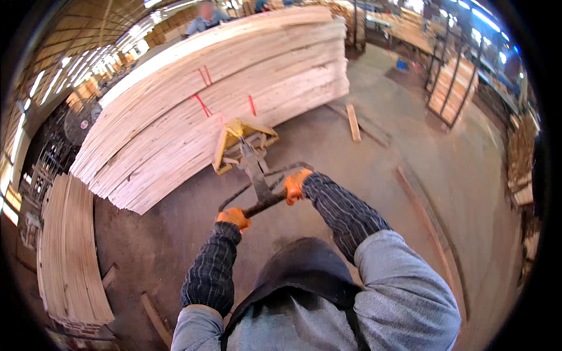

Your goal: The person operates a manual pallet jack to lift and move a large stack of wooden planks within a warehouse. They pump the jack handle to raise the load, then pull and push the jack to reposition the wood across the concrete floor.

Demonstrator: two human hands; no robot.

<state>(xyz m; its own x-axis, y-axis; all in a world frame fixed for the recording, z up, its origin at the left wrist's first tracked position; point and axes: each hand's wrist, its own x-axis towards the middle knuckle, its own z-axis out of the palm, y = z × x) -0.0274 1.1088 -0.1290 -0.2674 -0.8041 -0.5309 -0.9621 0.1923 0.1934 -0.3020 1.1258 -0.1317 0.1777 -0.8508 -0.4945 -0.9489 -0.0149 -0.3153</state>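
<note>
Both my hands wear orange gloves and grip the dark handle (264,205) of a yellow pallet jack (239,130). My left hand (234,218) is closed round the handle's left end, and my right hand (296,186) round its right end. Dark patterned sleeves cover my forearms. Beyond the handle, the jack's yellow body stands against the long side of a tall stack of pale boards (234,88). Red marks show on the side of that stack. The jack's forks are hidden from view.
A lower stack of boards (70,251) stands at left. Loose wood lies on the floor: a short block (353,123), a long beam (430,225) at right and a piece (156,319) near my left. A wood-filled metal rack (453,88) stands far right. Behind the tall stack is a person (206,20).
</note>
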